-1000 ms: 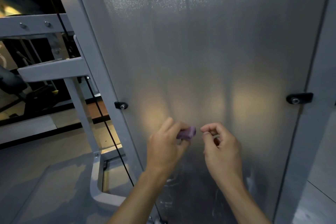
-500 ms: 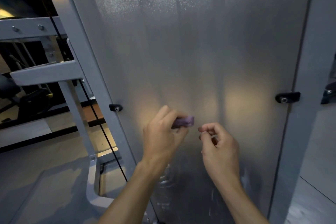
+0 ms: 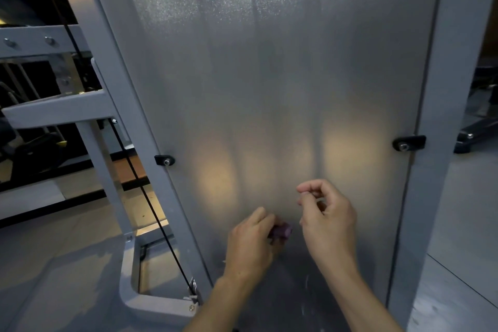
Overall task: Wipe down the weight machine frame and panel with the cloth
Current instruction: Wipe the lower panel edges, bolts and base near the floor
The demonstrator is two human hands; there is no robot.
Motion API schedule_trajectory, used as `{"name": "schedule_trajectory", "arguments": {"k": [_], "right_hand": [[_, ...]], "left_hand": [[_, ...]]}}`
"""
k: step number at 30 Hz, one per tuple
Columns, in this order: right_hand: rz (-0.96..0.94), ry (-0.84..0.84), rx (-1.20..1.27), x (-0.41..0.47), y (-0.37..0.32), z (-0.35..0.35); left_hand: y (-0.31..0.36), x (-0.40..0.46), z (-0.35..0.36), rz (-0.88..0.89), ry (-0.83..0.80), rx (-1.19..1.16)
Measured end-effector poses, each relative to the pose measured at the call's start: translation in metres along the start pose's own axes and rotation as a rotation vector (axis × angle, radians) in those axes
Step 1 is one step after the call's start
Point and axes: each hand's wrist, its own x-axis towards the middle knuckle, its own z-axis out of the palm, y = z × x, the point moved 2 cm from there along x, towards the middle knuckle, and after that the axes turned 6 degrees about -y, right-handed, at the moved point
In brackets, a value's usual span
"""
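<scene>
The left hand [image 3: 252, 246] is gripping a small purple wad, probably the cloth [image 3: 281, 231], and pressing it against the lower middle of the frosted panel [image 3: 269, 89]. The right hand [image 3: 327, 219] is hovering just right of it, fingers curled, thumb and forefinger nearly pinched, holding nothing visible. The panel wipe is under way; next, broad strokes upward and onto the frame [image 3: 442, 89] look needed.

Left hand [image 3: 250, 245], forearm rising from below, fingers curled in a grip at their tips. Right hand [image 3: 327, 219], higher, thumb and forefinger pinched together, remaining fingers loosely curled.
</scene>
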Motion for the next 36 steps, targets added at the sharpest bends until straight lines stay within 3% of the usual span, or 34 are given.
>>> {"name": "schedule_trajectory", "arguments": {"k": [4,12,17,23,29,36], "right_hand": [[-0.003,0.031,0.000,-0.004,-0.007,-0.014],[0.029,0.106,0.085,-0.004,-0.016,-0.036],[0.048,0.107,0.069,-0.008,-0.017,-0.048],[0.121,0.171,0.080,-0.007,0.003,-0.065],[0.104,0.167,0.081,-0.006,0.004,-0.076],[0.142,0.175,0.101,0.003,0.015,-0.088]], "left_hand": [[0.001,0.011,-0.008,-0.033,-0.005,-0.024],[0.058,0.083,-0.082,0.084,0.310,-0.012],[0.050,0.066,-0.053,0.082,0.269,0.005],[0.031,0.027,0.011,0.001,0.059,-0.054],[0.034,0.026,0.013,0.000,-0.015,-0.065],[0.072,0.074,-0.049,0.080,0.239,-0.051]]}}
